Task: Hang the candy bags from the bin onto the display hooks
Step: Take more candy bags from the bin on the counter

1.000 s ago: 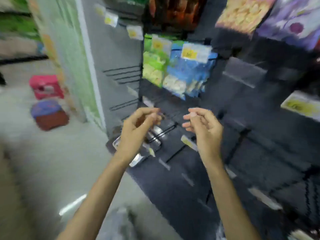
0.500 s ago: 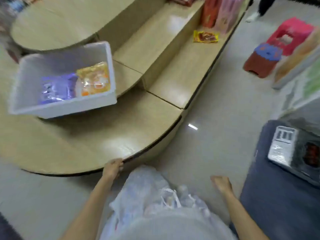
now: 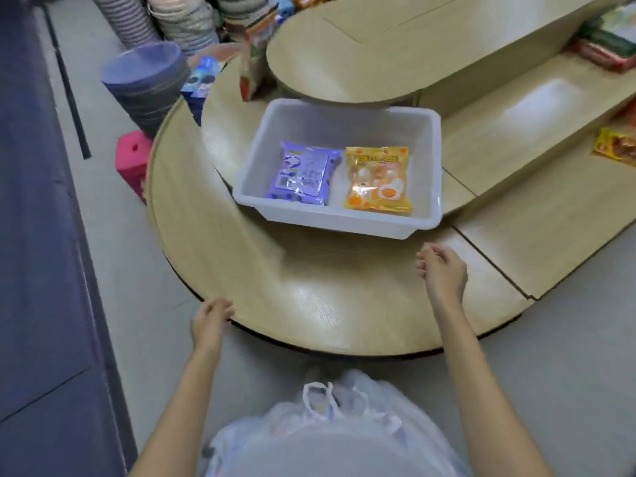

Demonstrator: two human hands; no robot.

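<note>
A white plastic bin (image 3: pixel 344 220) sits on the low tiered wooden display table (image 3: pixel 309 290). Inside it lie two candy bags flat, side by side: a purple bag (image 3: pixel 303 175) on the left and a yellow-orange bag (image 3: pixel 378 180) on the right. My left hand (image 3: pixel 210 321) hovers at the table's near rounded edge, fingers loosely curled, holding nothing. My right hand (image 3: pixel 442 273) is over the tabletop just in front of the bin's near right corner, fingers loosely bent and empty. No display hooks are in view.
A stack of grey-blue basins (image 3: pixel 148 84) and a pink stool (image 3: pixel 132 160) stand on the floor at left. A dark blue shelf base (image 3: pixel 38 235) runs along the left edge. Snack packets (image 3: pixel 616 148) lie on the table's right tiers. A white plastic bag (image 3: pixel 344 418) hangs below me.
The view swung away from the hook display to the table and bin. The bin is now nearer and centred. My right hand rose from beside me to just before the bin.
</note>
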